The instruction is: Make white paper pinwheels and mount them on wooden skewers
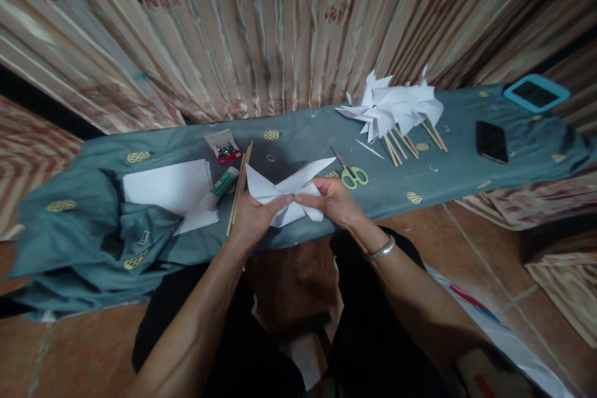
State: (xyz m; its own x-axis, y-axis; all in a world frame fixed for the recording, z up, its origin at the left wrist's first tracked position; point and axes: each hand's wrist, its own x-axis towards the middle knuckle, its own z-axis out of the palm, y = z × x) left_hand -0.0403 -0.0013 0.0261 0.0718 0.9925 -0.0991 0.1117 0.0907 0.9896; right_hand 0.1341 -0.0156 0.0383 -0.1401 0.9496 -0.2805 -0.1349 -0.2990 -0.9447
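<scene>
I see the white paper pinwheel (286, 194) lying flat at the near edge of the worktop (298, 137), right in front of the body, with both hands meeting on its centre. The left hand (254, 216) comes in from the left, the right hand (333, 200) from the right; their fingertips pinch the folded points together at the middle, so both sets of fingers are closed on the paper. The longest blade runs up and to the right, away from the right hand toward the green-handled scissors (351, 174); a shorter blade points up-left above the left hand. The centre sits about midway between the two hands, neither clearly nearer.

Just left of the left hand lie thin wooden sticks (239, 189), long axis running away from me, and a glue tube (222, 185) on sheets of white paper (168, 189). A small box of pins (224, 148) sits beyond. Finished pinwheels (394, 109) are heaped well apart, far right.
</scene>
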